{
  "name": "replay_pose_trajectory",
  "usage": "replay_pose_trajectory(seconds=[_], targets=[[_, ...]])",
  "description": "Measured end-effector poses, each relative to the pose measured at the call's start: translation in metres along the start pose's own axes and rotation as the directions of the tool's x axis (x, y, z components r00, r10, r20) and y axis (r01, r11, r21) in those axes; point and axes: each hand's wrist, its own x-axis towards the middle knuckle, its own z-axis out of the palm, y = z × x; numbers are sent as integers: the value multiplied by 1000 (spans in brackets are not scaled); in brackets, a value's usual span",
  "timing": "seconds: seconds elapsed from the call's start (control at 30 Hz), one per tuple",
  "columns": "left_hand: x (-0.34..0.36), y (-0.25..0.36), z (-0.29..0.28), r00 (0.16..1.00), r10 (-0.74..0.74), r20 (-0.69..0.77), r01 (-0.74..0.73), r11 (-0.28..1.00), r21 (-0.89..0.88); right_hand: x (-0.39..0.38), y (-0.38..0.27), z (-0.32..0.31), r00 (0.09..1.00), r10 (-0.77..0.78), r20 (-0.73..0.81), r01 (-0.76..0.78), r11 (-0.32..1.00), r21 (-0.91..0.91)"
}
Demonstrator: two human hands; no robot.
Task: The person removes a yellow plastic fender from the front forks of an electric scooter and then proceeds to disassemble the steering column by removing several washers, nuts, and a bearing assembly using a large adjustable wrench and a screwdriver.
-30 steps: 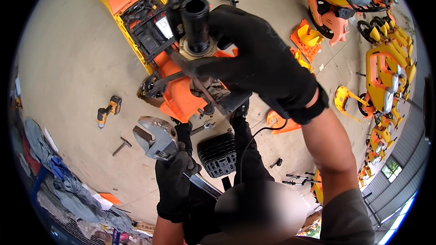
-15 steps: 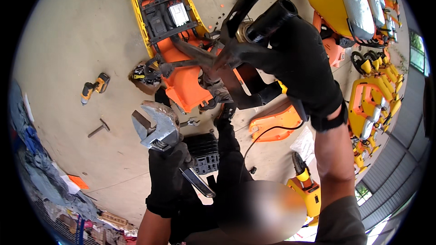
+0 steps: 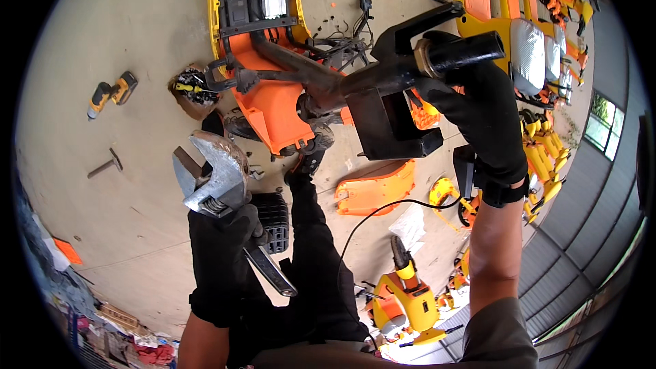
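My gloved left hand [image 3: 222, 239] is closed round a large steel adjustable wrench [image 3: 215, 171], jaws uppermost, in the lower middle-left. My gloved right hand [image 3: 482, 119] grips a black metal steering tube and bracket assembly [image 3: 379, 130]; its short round tube [image 3: 468, 50] points right, with a brass-coloured nut [image 3: 424, 58] at its base. The assembly is on the partly stripped yellow-and-orange scooter body [image 3: 277, 116], which has exposed black framework and a silver box [image 3: 273, 1]. The wrench is apart from the tube.
A drill [image 3: 109, 96], a hammer [image 3: 104, 164], a box of small parts [image 3: 193, 93], a black case [image 3: 272, 215] and an orange panel [image 3: 374, 190] lie on the floor. More scooters [image 3: 526, 55] stand at right and below [image 3: 410, 301]. My legs are below; a black cable crosses them.
The tube has swung from pointing toward me to pointing right, moving right with my right hand. The wrench in my left hand has moved left. The whole view has shifted.
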Motion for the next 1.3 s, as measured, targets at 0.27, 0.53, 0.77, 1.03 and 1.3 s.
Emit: replay_pose_trajectory(seconds=[0.27,0.53,0.77,1.03,1.3], targets=[[6,-9,-12,998,43,51,-47,994,96,-3,2,5,998,27,-62,-38,983,-182],[4,-5,-1,997,12,73,-17,998,64,-6,14,2,1000,9,4,-10,982,186],[0,-5,5,998,36,57,-40,997,61,-3,10,-3,999,23,36,-27,992,122],[-11,12,15,982,175,69,-187,940,286,-124,-16,4,978,-128,-166,83,963,-256],[-19,11,20,991,96,-93,-88,993,80,-235,34,191,792,231,566,-411,887,213]])
